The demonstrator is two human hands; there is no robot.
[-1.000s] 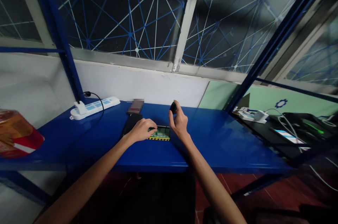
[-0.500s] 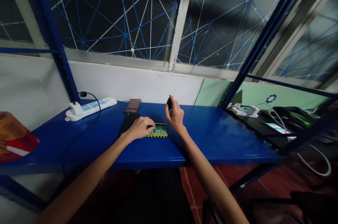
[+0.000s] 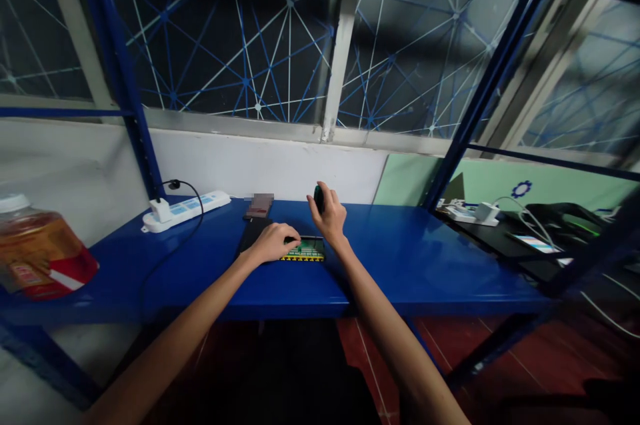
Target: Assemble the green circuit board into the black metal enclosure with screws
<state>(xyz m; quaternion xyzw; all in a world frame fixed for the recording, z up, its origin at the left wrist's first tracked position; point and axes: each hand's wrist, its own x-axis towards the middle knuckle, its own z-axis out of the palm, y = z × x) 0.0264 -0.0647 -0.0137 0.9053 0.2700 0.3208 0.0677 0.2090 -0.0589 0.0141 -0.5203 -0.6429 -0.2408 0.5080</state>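
Observation:
On the blue table [image 3: 400, 251], a green case-like board [image 3: 311, 248] with rows of pale marks and a yellow-and-black front edge lies flat. My left hand [image 3: 273, 243] rests over its left end, fingers curled and pinched together; a dark spot shows between them, too small to name. Raised above and behind the board's right end, my right hand [image 3: 331, 215] grips a small dark rounded object [image 3: 319, 198] between thumb and fingers. A flat black item [image 3: 254, 230] lies partly hidden behind my left hand.
A white power strip [image 3: 187, 209] with a plugged-in black cable stands at the back left. Beside it is a brown flat item [image 3: 260, 206]. A large jar [image 3: 43, 248] with a white lid sits at the left edge. Cables and chargers [image 3: 485, 213] lie to the right.
The whole view has shifted slightly, bringing more of the jar into sight. Both hands keep nearly the same pose; the dark object in my right hand is turned a little.

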